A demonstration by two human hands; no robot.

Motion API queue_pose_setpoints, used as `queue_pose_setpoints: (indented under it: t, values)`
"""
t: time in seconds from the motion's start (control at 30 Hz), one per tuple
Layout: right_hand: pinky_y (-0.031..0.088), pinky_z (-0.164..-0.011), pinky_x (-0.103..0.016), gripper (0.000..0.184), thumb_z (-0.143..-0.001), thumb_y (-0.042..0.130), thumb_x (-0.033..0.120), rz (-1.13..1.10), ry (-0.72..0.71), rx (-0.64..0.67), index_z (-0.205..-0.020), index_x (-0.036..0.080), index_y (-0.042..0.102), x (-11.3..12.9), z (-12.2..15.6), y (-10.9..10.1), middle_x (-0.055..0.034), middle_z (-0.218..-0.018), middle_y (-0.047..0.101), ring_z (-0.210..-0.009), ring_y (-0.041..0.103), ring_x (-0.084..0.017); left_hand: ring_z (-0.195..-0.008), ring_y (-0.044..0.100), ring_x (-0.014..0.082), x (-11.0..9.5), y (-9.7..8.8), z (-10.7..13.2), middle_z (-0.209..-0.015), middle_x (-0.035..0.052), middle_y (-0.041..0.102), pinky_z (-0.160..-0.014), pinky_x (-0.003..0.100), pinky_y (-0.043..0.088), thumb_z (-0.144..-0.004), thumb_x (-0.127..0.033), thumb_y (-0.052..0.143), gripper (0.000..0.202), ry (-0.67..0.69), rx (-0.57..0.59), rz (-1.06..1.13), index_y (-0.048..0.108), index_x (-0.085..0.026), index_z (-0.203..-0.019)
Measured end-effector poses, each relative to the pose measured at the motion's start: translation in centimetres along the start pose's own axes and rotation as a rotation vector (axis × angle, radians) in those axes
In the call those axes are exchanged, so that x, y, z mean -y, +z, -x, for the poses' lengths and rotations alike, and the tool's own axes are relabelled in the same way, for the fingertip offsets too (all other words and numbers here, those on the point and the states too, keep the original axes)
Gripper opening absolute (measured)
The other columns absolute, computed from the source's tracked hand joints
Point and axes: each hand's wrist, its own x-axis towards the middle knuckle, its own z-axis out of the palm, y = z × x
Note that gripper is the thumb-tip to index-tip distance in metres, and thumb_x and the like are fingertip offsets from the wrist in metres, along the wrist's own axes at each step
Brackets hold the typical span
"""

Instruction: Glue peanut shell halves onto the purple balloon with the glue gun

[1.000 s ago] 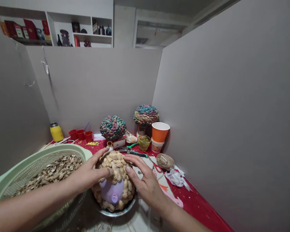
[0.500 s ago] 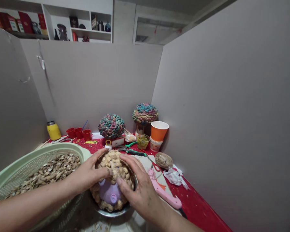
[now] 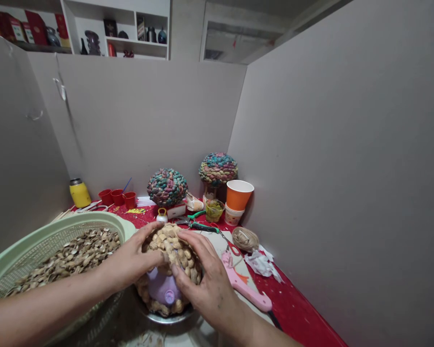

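Note:
A lilac balloon (image 3: pixel 161 285), largely covered in tan peanut shells (image 3: pixel 186 255), sits in a shiny metal bowl (image 3: pixel 168 319) in front of me. Its knotted end faces me, and a bare patch of rubber shows around it. My left hand (image 3: pixel 139 258) curves over the upper left of the balloon, thumb pressed against the shells near the top. From the right, my right hand (image 3: pixel 206 272) wraps the other side, its thumb at the edge of the bare patch. Both thumbs rest close to one elongated shell (image 3: pixel 171 250). Part of the balloon is hidden under my fingers.
A green basket (image 3: pixel 128 230) of loose shells (image 3: pixel 77 255) stands left. On the right lie a pink glue gun (image 3: pixel 249 291), twine (image 3: pixel 245 239) and crumpled tissue (image 3: pixel 262 265). Behind are pliers (image 3: pixel 204 226), an orange cup (image 3: pixel 238 195), red cups (image 3: pixel 117 196) and two colourful shell-covered balls (image 3: pixel 167 187).
My right thumb has shifted slightly up and left along the shells. My left hand keeps its hold, and the balloon stays in the bowl. The camera view has tilted a little.

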Motion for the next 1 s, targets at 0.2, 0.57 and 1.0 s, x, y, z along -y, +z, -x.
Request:
queue_pose_setpoints:
  t: [0.2,0.57,1.0]
  values:
    - [0.038,-0.11,-0.04,0.048,-0.083,0.061,0.018,-0.002,0.01,0.003,-0.13,0.026,0.05,0.18,-0.09,-0.06,-0.0049,-0.133,0.053,-0.125,0.047,-0.023,-0.128,0.049,0.0344,0.36,0.04,0.01,-0.144,0.0156,0.052,-0.109,0.044,0.037,-0.055,-0.027,0.058,0.085,-0.001,0.02,0.023,0.044,-0.011,-0.137]
    - [0.039,-0.108,-0.041,0.045,-0.081,0.06,0.017,-0.034,0.046,-0.026,-0.125,0.024,0.054,0.34,-0.39,-0.13,-0.0052,-0.129,0.056,-0.123,0.049,-0.023,-0.125,0.052,0.0332,0.48,0.16,-0.02,-0.145,0.014,0.051,-0.106,0.042,0.04,-0.057,-0.025,0.059,0.085,0.007,0.016,-0.008,0.042,-0.013,-0.14]
    - [0.04,-0.106,-0.039,0.045,-0.081,0.06,0.016,-0.055,0.052,-0.034,-0.125,0.024,0.054,0.45,-0.26,-0.14,-0.005,-0.127,0.057,-0.121,0.05,-0.022,-0.129,0.049,0.0312,0.25,-0.2,0.0,-0.145,0.0136,0.052,-0.109,0.04,0.038,-0.059,-0.029,0.057,0.082,-0.003,0.06,-0.008,0.042,-0.012,-0.138]
